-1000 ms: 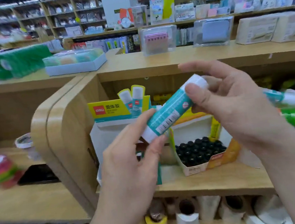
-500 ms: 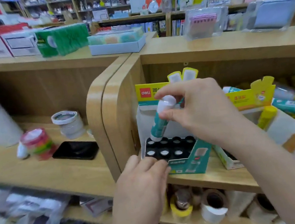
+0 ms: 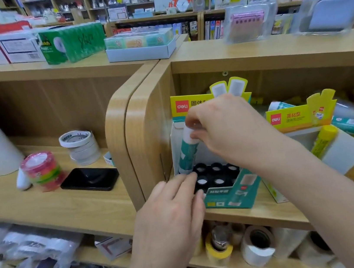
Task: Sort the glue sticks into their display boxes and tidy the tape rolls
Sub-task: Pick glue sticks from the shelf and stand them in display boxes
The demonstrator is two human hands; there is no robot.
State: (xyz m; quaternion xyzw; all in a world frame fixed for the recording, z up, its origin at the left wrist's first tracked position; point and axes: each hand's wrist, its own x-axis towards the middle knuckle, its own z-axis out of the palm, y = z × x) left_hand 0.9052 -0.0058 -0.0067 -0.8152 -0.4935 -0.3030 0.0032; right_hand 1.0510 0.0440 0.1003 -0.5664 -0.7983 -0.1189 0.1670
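Lowered and shifted left since half a second ago: glue stick, foot now at the back left corner of the display box, no longer hanging over the middle holes; whether seated in a hole, cannot tell. Teal body with a white label patch, white cap on top, round and smooth; leans slightly, cap up under the right hand. Pinched at the cap from above between thumb and forefinger, other fingers loosely curled, forearm coming in from the right.

Just below, left hand palm down, fingers nearly straight, tips touching the box's front left edge by the stick's foot, holding nothing.

Teal cardboard box with black insert of round holes beneath the right palm. Yellow card header behind the right hand. Right of the right wrist, second yellow box and loose sticks lying flat. Well left of the left hand, on the pale wooden shelf: stacked white tape rolls, striped pink and green roll, glossy black phone.
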